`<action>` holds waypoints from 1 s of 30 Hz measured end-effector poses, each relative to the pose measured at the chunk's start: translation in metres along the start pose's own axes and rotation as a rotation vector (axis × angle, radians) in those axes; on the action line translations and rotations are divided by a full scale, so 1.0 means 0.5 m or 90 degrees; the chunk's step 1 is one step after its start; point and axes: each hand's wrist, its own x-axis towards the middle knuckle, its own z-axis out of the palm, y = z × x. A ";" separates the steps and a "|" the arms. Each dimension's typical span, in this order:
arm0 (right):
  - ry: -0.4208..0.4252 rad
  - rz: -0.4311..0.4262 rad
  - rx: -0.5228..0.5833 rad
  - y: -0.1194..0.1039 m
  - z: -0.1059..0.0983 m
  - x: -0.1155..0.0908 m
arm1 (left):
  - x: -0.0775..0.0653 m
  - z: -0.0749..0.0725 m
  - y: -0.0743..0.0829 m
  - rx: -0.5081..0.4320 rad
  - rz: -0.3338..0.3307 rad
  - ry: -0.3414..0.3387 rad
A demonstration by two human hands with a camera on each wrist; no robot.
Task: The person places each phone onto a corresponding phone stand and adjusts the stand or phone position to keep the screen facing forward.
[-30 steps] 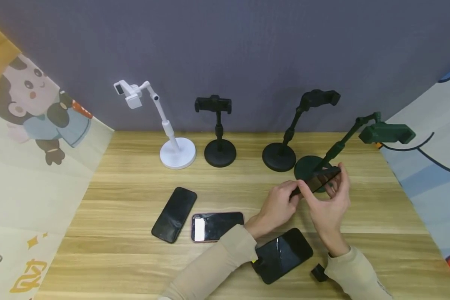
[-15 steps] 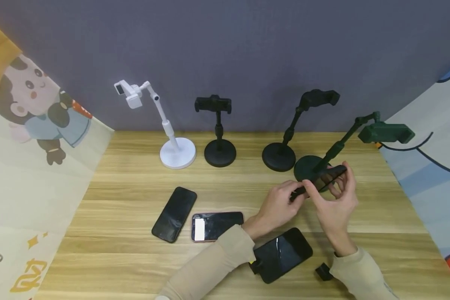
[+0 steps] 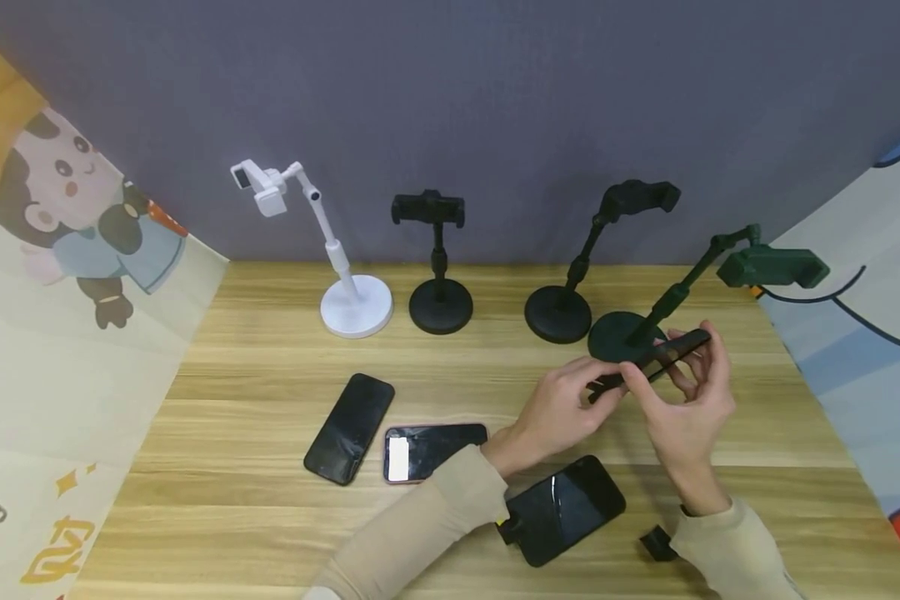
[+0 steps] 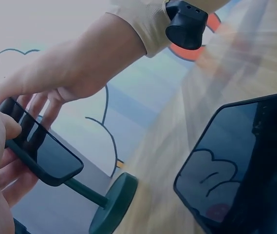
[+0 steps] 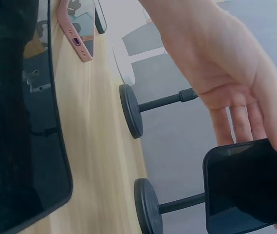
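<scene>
Both hands hold a black smartphone (image 3: 671, 354) in the air in front of the dark green phone stand (image 3: 621, 333), screen tilted up. My left hand (image 3: 562, 408) pinches its left end between thumb and fingers. At the other end, my right hand (image 3: 690, 412) grips it, thumb at the near edge and fingers behind. In the right wrist view the left hand (image 5: 221, 63) has its thumb on the phone's edge (image 5: 250, 185). The green stand's clamp (image 3: 774, 267) is above and to the right of the hands, holding nothing.
Along the back stand a white phone stand (image 3: 356, 307) and two black ones (image 3: 440, 307) (image 3: 558, 314). Lying on the wooden table (image 3: 232, 517) are a black phone (image 3: 349, 429), a pink-edged phone (image 3: 446, 448) partly under the left sleeve, and another black phone (image 3: 566, 510) between the forearms.
Both hands have shifted to the right with the smartphone, the right hand farther than the left. The stands and the phones on the table have stayed put.
</scene>
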 end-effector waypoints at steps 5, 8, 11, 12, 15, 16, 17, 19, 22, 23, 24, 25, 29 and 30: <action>0.008 -0.006 0.026 -0.005 -0.005 0.008 | 0.013 -0.009 0.011 -0.044 0.024 -0.003; 0.014 -0.005 0.035 -0.002 -0.012 0.012 | 0.019 -0.014 0.018 -0.058 0.030 -0.007; 0.021 -0.005 0.040 0.014 -0.019 0.013 | 0.028 -0.021 0.025 -0.057 0.041 -0.013; 0.024 -0.006 0.042 0.021 -0.022 0.013 | 0.032 -0.023 0.027 -0.051 0.046 -0.017; 0.030 -0.008 0.049 0.043 -0.031 0.011 | 0.044 -0.031 0.033 -0.036 0.060 -0.030; 0.031 -0.007 0.052 0.049 -0.033 0.010 | 0.048 -0.034 0.035 -0.029 0.065 -0.035; 0.032 -0.006 0.056 0.053 -0.035 0.010 | 0.052 -0.037 0.037 -0.024 0.071 -0.039; 0.036 -0.002 0.069 0.059 -0.039 0.008 | 0.061 -0.041 0.041 -0.018 0.083 -0.046; 0.042 0.003 0.085 0.060 -0.042 0.009 | 0.075 -0.047 0.046 -0.012 0.096 -0.053; 0.044 0.004 0.089 0.059 -0.043 0.009 | 0.081 -0.048 0.047 -0.016 0.097 -0.053; 0.045 0.005 0.090 0.058 -0.043 0.010 | 0.086 -0.050 0.049 -0.020 0.095 -0.056; 0.045 0.004 0.087 0.056 -0.043 0.011 | 0.091 -0.052 0.050 -0.027 0.093 -0.057; 0.041 0.001 0.072 0.039 -0.041 0.012 | 0.118 -0.059 0.057 -0.029 0.098 -0.060; 0.040 0.000 0.070 0.033 -0.040 0.012 | 0.127 -0.061 0.060 -0.017 0.104 -0.064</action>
